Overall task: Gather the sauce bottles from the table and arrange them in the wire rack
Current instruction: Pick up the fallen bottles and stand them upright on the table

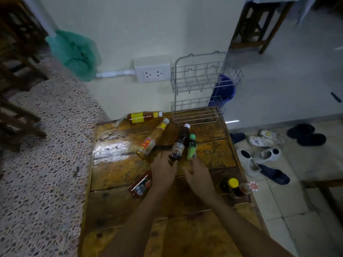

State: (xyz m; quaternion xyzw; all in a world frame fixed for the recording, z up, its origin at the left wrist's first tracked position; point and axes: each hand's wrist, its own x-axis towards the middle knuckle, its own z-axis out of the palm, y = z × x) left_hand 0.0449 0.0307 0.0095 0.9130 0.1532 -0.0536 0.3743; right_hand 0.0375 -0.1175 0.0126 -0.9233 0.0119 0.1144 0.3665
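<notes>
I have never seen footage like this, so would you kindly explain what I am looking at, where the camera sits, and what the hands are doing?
There is no machine here: a person wears a wide-angle camera on the head, looking forward and down, so you see their own two arms.

They stand at a worn wooden table. At its far edge, against the wall, stands an empty wire rack.

The left hand is at the base of a dark bottle with a white cap; the right hand reaches for a green bottle. Whether either grips yet is unclear.

Lying nearby are two orange sauce bottles with yellow labels and a red bottle. Two more bottles stand at the right edge.
</notes>
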